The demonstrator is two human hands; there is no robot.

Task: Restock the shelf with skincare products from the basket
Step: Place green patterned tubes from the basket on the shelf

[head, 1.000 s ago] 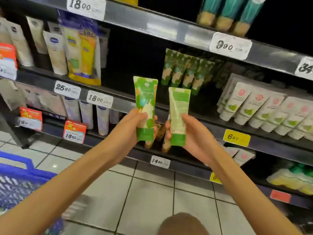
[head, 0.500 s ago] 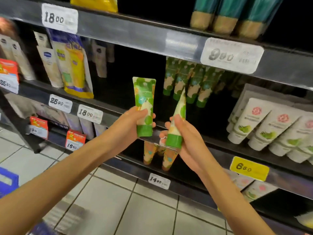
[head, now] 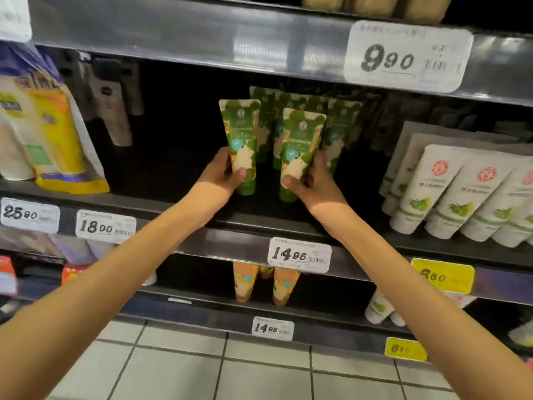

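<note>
Two green-and-cream skincare tubes stand cap-down on the dark shelf (head: 253, 217). My left hand (head: 223, 176) grips the left tube (head: 241, 140) near its cap. My right hand (head: 313, 184) grips the right tube (head: 300, 145) low down. Both tubes are upright in front of a row of matching green tubes (head: 340, 125) further back on the same shelf. The basket is out of view.
White tubes (head: 461, 192) lean in rows on the same shelf to the right. A yellow-and-purple pack (head: 54, 140) stands at the left. Orange-patterned tubes (head: 245, 281) hang below the 14.95 price tag (head: 300, 255). The upper shelf's edge (head: 202, 33) overhangs the tubes.
Both hands have reached forward from in front of the shelving into the shelf, carrying the two tubes to the row of green tubes. The view has moved closer.
</note>
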